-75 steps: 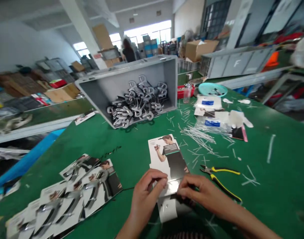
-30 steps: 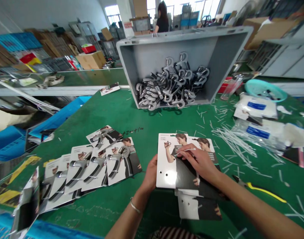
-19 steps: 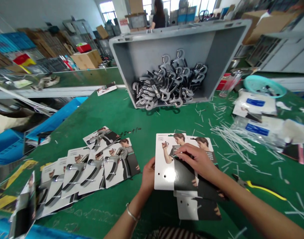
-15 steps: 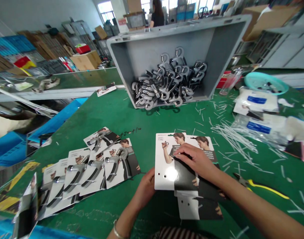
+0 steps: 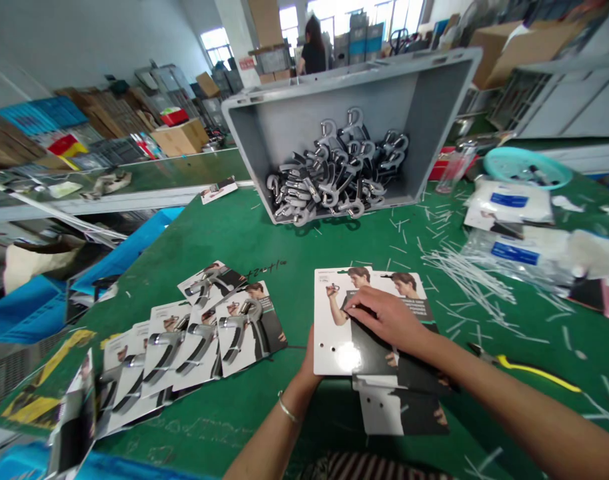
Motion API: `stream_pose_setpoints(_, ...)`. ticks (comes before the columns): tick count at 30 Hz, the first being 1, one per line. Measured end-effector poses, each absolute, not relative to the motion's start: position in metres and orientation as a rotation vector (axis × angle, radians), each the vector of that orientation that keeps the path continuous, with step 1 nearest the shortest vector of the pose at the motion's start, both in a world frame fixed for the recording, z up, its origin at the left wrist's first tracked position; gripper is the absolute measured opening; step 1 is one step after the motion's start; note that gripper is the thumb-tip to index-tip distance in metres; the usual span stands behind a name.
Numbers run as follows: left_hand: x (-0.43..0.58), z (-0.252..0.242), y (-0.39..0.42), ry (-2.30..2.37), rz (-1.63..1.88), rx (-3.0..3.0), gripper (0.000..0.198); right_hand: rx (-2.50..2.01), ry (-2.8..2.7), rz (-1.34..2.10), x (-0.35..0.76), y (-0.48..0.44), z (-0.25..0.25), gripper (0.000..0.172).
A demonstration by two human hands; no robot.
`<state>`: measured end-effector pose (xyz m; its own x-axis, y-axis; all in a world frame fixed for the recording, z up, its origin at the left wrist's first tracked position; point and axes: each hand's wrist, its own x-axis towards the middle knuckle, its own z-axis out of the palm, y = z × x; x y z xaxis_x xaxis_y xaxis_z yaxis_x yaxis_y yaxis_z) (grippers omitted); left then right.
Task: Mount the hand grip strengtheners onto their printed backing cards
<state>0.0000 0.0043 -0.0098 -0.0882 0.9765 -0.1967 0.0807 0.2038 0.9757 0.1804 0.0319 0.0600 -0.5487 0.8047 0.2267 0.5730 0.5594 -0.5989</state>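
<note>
A printed cardboard backing card with punched holes lies over other such cards in front of me. My right hand rests on it, thumb and fingertips pinched together at the holes near its middle. Whatever is in that pinch is too small to make out. At the card's left edge, my left hand reaches underneath, so its fingers are hidden. To the left, several cards carrying hand grip strengtheners lie overlapped in a row.
A grey crate tipped on its side holds a heap of grip strengtheners. White plastic ties are strewn at right, near yellow-handled pliers, plastic bags and a turquoise basin. Another person is in the background.
My left hand has slid further under the card, and its forearm has shifted right. My right fingertips stay pinched at nearly the same spot. The camera view has tilted slightly.
</note>
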Motion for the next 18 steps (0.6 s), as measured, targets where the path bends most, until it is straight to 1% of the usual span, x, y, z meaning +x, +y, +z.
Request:
stream_pose_setpoints(3, -0.002, -0.006, -0.001, 1.419, 1.101, 1.035, 0.008, -1.131, -2.346, 0.605, 0.178, 0.033, 0.061, 0.017)
stream_pose_setpoints(9, -0.002, 0.002, -0.004, 1.384, 1.141, 0.948, 0.014, -1.059, -2.458, 0.547, 0.178, 0.032, 0.064, 0.026)
stream_pose_setpoints(13, -0.002, 0.004, 0.003, 1.358, 1.116, 0.916, 0.015, -1.042, -2.462, 0.53, 0.179, 0.028, 0.065, 0.026)
stream_pose_setpoints(18, -0.004, -0.004, -0.003, 1.321, 1.124, 0.855, 0.016, -1.073, -2.392, 0.565, 0.18, 0.027, 0.06, 0.023)
